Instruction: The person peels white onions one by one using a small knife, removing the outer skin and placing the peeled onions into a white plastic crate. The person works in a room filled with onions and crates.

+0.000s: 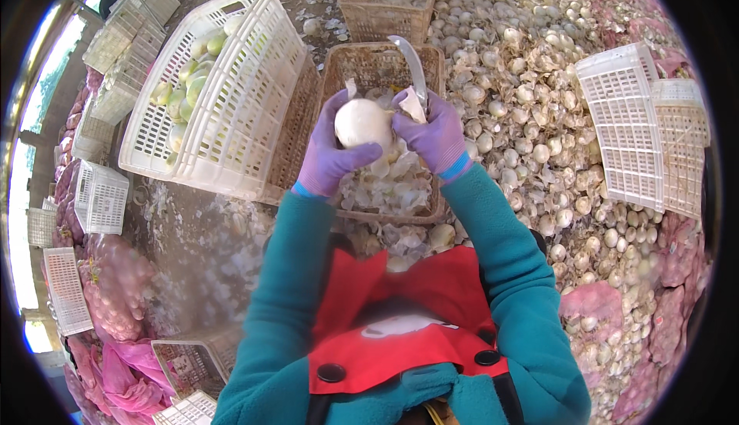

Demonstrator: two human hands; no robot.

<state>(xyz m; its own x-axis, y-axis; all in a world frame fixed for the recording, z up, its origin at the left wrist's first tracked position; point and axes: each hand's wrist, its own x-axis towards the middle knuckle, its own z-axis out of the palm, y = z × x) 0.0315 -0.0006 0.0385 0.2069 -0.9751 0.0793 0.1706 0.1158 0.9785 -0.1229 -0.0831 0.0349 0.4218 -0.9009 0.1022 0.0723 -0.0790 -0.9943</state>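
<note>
My left hand (335, 151), in a purple glove, holds a large peeled white onion (362, 123) above a brown plastic crate (384, 216). Close at its right side, my right hand (432, 130), gloved alike, grips a knife with a curved blade (411, 58) that points up and away from me. A piece of pale onion skin (411, 104) is pinched between the right thumb and fingers. The knife's handle is mostly hidden in the hand. Loose onion skins (387, 185) lie in the crate beneath both hands.
To the left stands a white plastic crate (231, 101) with peeled greenish-white onions (193, 87). Unpeeled onions (519, 113) are heaped on the right, beside upright white crates (626, 127). Another crate (387, 15) with skins is beyond. Pink mesh sacks (115, 286) and more crates line the left.
</note>
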